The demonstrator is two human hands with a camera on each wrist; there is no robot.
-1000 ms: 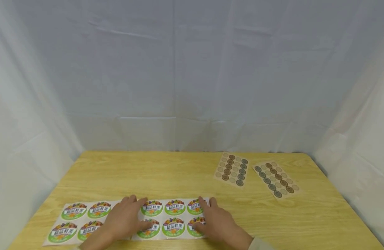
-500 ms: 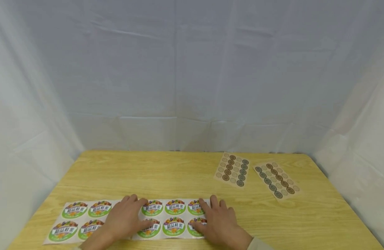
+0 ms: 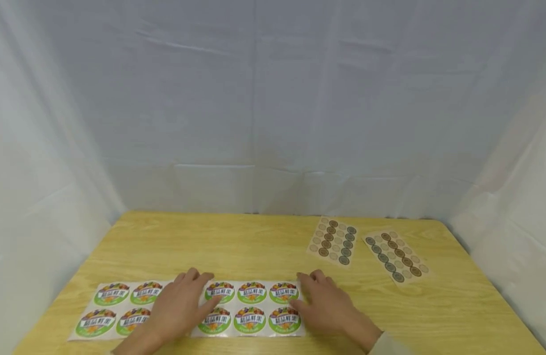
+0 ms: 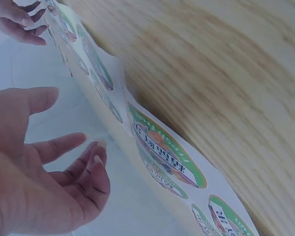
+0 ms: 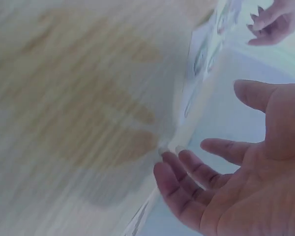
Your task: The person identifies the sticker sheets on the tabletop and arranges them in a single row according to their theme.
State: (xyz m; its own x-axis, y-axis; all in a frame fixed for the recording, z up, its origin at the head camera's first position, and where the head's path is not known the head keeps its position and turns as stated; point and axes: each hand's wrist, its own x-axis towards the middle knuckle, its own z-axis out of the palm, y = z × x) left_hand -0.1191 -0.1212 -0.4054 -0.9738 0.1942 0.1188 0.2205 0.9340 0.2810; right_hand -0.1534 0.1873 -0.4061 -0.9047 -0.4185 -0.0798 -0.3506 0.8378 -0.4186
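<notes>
A long white sheet of round fruit stickers (image 3: pixel 249 321), green-rimmed with Chinese lettering, lies along the front of the table in two rows. My left hand (image 3: pixel 177 306) is over the middle of the sheet, hiding some stickers, its fingers loosely bent and holding nothing. In the left wrist view a raised crease (image 4: pixel 122 86) shows across the sheet, and the left fingers (image 4: pixel 64 147) are apart from it. My right hand (image 3: pixel 326 306) is at the sheet's right end, thumb near the last stickers. Its fingers (image 5: pixel 187 184) are loosely spread, with nothing in them.
Two smaller beige sheets of brown, grey and pale round stickers lie at the back right: one sheet (image 3: pixel 333 241) nearly straight, the other sheet (image 3: pixel 397 256) slanted. The wooden table (image 3: pixel 210 246) is bounded by a white cloth backdrop (image 3: pixel 273 123) behind and at both sides.
My right hand has moved rightward off the last stickers to the sheet's end. The left thumb has lifted off its sticker and moved up. The sticker sheets keep their places on the table.
</notes>
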